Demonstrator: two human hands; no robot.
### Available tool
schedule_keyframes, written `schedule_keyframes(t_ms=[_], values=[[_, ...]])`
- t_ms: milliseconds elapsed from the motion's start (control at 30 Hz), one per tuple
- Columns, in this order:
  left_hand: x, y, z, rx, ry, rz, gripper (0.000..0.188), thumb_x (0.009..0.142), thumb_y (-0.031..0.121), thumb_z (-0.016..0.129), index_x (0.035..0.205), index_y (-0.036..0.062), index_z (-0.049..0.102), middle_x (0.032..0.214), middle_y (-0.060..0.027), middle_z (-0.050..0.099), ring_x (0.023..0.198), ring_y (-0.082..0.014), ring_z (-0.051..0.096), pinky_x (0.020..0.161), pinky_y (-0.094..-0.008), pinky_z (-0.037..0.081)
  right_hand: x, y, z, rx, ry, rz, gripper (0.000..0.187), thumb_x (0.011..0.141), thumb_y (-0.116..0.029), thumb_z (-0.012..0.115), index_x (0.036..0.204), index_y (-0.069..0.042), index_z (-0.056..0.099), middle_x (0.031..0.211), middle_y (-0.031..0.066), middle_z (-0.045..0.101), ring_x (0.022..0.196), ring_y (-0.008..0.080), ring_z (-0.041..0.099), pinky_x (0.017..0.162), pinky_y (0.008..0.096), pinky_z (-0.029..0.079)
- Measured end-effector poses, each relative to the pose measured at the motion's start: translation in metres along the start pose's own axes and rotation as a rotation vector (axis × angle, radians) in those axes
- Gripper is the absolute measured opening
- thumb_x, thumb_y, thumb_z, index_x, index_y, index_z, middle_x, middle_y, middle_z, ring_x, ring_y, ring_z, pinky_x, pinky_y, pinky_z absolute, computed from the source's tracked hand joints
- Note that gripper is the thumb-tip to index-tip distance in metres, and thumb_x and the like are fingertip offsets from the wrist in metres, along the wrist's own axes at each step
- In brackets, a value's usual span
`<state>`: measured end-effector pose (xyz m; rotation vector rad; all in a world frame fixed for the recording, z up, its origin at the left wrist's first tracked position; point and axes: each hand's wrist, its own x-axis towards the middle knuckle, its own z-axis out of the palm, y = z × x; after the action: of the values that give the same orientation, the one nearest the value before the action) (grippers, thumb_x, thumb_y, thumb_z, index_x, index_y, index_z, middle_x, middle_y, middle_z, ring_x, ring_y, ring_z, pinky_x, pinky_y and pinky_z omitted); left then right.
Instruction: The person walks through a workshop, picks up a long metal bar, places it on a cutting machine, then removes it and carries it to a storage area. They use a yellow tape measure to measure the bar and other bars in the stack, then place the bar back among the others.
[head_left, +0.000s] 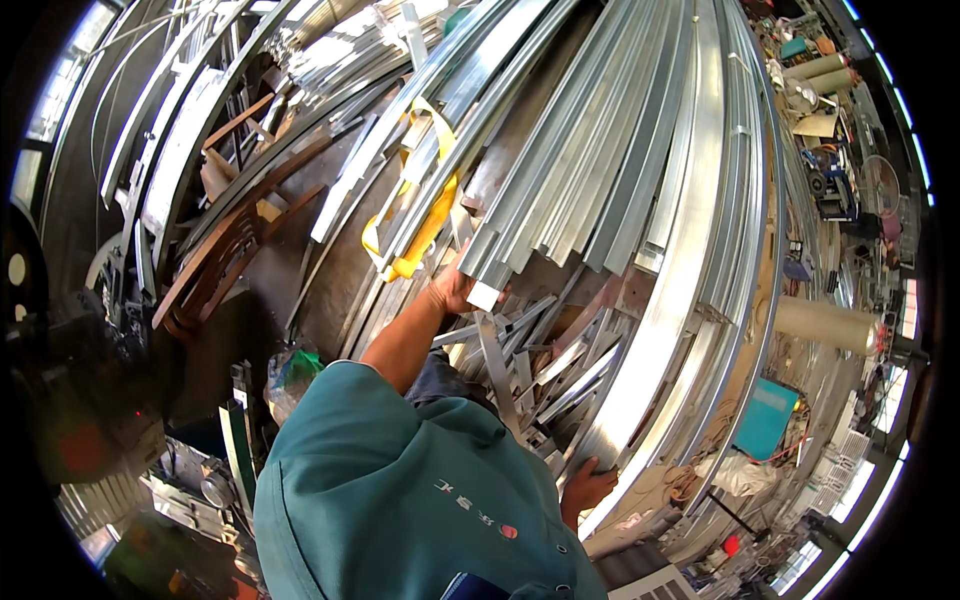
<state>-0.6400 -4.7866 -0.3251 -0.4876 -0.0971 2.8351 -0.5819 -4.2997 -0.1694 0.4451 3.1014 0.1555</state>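
the left hand [455, 290] and right hand [590, 486] are well apart. the left is at the near end of a thin bar [484, 295], partly hidden under it; the right touches the near end of a wide bar [632, 385]. i cannot tell whether either is clamped. further left, a yellow strap [408, 267] loops around other bars [478, 140].

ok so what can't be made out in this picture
Left hand: most of its fingers, in the head view, hidden by the ends of the metal profiles.
Far ends of those profiles: head view, cut off by the top edge.
Right forearm: head view, mostly hidden behind the green shirt.
Dark shapes at lower left: head view, too dim and blurred to identify.
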Motion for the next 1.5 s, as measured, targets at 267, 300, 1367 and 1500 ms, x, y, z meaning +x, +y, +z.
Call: schedule_keyframes(t_ms=[267, 300, 1367, 1500], values=[[-0.013, 0.007, 0.009, 0.293, 0.366, 0.155, 0.066, 0.086, 0.065, 0.054, 0.114, 0.0069, 0.066, 0.095, -0.0110, 0.067, 0.083, -0.0213, 0.066, 0.070, -0.0365, 0.053, 0.023, -0.001, -0.012, 0.131, -0.176, 0.047, 0.060, 0.094, -0.041, 0.060, 0.132, 0.004, 0.050, 0.123, 0.0227, 0.057, 0.116, 0.0395, 0.055, 0.096, 0.0485, 0.046], [-0.026, 0.017, 0.012, 0.504, 0.525, 0.190, 0.052, 0.090, 0.049, 0.056, 0.114, 0.0046, 0.067, 0.095, -0.0095, 0.070, 0.082, -0.0177, 0.068, 0.068, -0.0340, 0.053, 0.025, -0.003, -0.010, 0.151, -0.194, 0.055, 0.060, 0.094, -0.042, 0.060, 0.132, 0.004, 0.050, 0.123, 0.0229, 0.057, 0.115, 0.0400, 0.056, 0.096, 0.0486, 0.046], [-0.118, 0.179, 0.001, 1.833, 1.506, 0.293, 0.039, 0.080, 0.032, 0.065, 0.112, 0.0109, 0.071, 0.106, -0.0175, 0.071, 0.099, -0.0342, 0.069, 0.084, -0.0455, 0.055, 0.022, -0.021, -0.010, 0.046, -0.128, 0.038, 0.062, 0.093, -0.047, 0.059, 0.123, 0.007, 0.053, 0.111, 0.0262, 0.058, 0.104, 0.0437, 0.057, 0.091, 0.0505, 0.045], [-0.045, 0.230, 0.035, 1.837, 1.227, 0.379, 0.060, 0.072, 0.036, 0.072, 0.121, 0.0021, 0.061, 0.126, -0.0233, 0.061, 0.119, -0.0366, 0.058, 0.103, -0.0424, 0.045, 0.025, -0.015, -0.004, 0.090, -0.093, 0.006, 0.062, 0.094, -0.046, 0.058, 0.123, 0.008, 0.052, 0.113, 0.0268, 0.057, 0.106, 0.0449, 0.056, 0.092, 0.0508, 0.044]])
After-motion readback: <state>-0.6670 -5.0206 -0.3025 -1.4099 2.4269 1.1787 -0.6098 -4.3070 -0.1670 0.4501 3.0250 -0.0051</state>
